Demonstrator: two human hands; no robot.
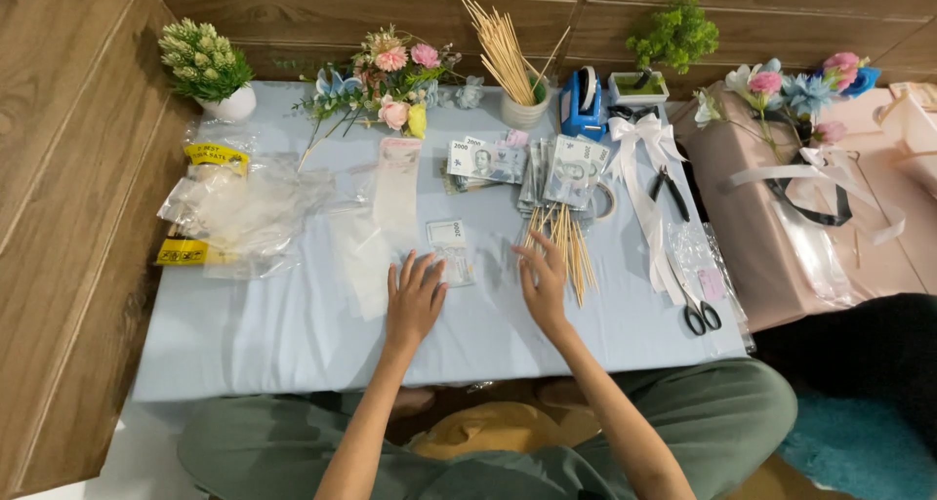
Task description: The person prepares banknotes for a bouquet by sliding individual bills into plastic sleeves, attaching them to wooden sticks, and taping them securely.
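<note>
A pale blue tabletop (293, 334) is carrying everything; clear plastic sleeves (376, 217) are lying left of centre; loose wooden skewers (564, 241) are fanning out beside the right hand (543, 283), its grip open, fingertips touching them; the left hand (414, 300) is pressing flat, holding nothing, beside a sleeved banknote (451, 251); I'd judge pinching one skewer singly works best.
</note>
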